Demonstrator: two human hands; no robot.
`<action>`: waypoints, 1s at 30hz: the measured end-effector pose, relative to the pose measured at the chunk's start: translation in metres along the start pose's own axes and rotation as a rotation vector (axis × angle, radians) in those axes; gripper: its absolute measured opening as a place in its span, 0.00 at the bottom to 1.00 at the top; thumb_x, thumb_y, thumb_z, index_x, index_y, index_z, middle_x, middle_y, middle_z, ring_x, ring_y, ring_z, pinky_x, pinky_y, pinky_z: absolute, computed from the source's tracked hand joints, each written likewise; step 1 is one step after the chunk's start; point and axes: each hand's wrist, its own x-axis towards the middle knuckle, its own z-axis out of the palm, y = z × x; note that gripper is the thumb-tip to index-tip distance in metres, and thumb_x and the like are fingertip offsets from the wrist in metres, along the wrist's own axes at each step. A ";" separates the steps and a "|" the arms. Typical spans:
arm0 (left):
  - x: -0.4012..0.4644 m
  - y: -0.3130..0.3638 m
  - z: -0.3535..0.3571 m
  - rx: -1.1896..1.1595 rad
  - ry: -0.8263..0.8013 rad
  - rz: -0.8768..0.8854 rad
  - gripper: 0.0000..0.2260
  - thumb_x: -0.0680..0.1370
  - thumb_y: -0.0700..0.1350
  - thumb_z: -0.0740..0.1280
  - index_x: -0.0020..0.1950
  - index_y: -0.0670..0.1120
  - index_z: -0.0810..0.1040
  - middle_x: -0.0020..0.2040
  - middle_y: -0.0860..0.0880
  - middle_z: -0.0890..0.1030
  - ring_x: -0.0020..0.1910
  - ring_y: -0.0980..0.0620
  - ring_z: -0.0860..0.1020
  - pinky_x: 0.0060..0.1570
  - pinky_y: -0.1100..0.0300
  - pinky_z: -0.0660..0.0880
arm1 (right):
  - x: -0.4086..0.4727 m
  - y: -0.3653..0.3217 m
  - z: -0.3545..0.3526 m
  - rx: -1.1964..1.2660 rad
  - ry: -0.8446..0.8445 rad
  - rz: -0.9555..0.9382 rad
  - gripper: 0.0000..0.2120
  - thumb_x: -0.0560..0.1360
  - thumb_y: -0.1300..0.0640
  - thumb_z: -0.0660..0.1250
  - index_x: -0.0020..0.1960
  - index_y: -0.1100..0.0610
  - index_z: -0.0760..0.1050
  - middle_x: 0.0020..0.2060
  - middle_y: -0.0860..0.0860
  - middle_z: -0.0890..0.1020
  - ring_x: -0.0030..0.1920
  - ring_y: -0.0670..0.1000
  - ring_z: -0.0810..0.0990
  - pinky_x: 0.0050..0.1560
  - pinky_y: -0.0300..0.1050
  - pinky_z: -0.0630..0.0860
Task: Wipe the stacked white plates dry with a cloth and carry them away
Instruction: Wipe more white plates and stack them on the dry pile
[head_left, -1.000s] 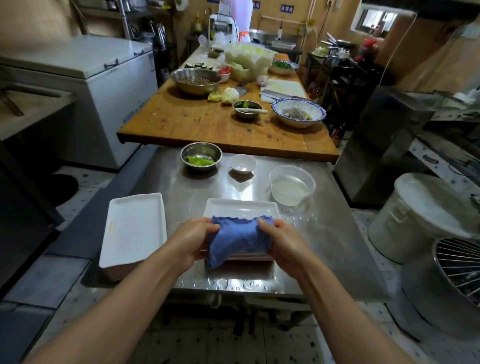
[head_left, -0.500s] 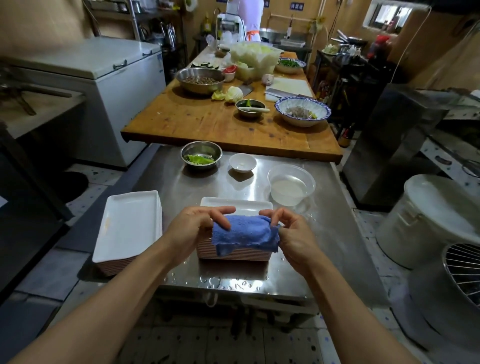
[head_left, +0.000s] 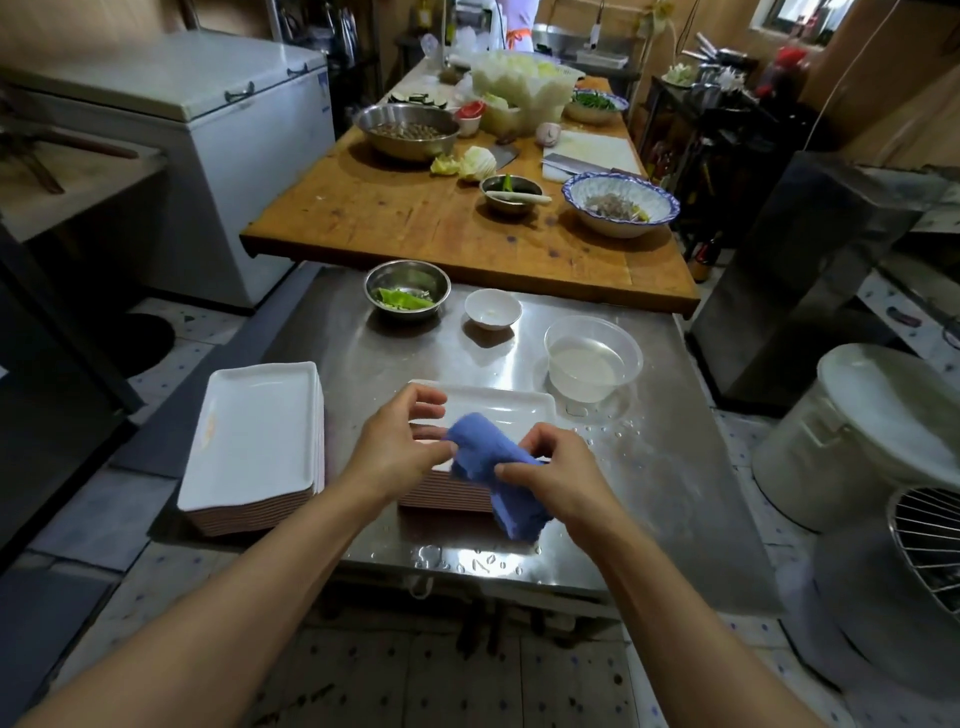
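A stack of white rectangular plates (head_left: 511, 410) stands near the front edge of the wet steel table (head_left: 649, 467). A blue cloth (head_left: 498, 467) lies bunched over the stack's near right corner and hangs down its side. My right hand (head_left: 553, 470) pinches the cloth from the right. My left hand (head_left: 397, 441) is at the stack's left end, fingers curled and partly spread, its fingertips at the cloth's left edge. A second stack of white rectangular plates (head_left: 257, 431) sits at the table's left edge.
A steel bowl with greens (head_left: 407, 291), a small white dish (head_left: 492, 309) and a clear plastic bowl of water (head_left: 592, 358) stand behind the stack. A wooden table (head_left: 405, 213) with bowls lies beyond. A white lidded bucket (head_left: 862, 431) and wire rack (head_left: 930, 540) are at right.
The cloth, spread flat over the stack's near end, has been gathered into a bunch toward the right corner. My left hand has loosened and lifted its fingers from it.
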 end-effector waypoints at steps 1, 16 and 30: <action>0.004 -0.004 -0.002 0.033 0.027 -0.021 0.18 0.70 0.34 0.71 0.53 0.52 0.73 0.56 0.48 0.77 0.51 0.49 0.79 0.51 0.52 0.78 | 0.005 0.003 0.000 -0.014 0.094 0.027 0.10 0.66 0.64 0.71 0.35 0.57 0.69 0.32 0.52 0.73 0.35 0.51 0.73 0.38 0.45 0.71; 0.038 -0.065 -0.022 0.444 0.152 -0.262 0.20 0.74 0.41 0.67 0.66 0.46 0.73 0.52 0.48 0.79 0.51 0.49 0.75 0.50 0.61 0.66 | 0.051 0.033 0.007 -0.566 0.245 -0.143 0.10 0.77 0.63 0.59 0.47 0.63 0.80 0.49 0.59 0.79 0.51 0.59 0.77 0.52 0.51 0.73; 0.044 -0.078 -0.020 0.169 0.108 -0.242 0.22 0.73 0.34 0.66 0.64 0.50 0.77 0.32 0.51 0.73 0.36 0.50 0.73 0.48 0.50 0.75 | 0.026 0.045 0.053 -0.863 -0.037 -0.272 0.11 0.77 0.60 0.60 0.59 0.58 0.73 0.61 0.53 0.69 0.56 0.53 0.72 0.51 0.45 0.73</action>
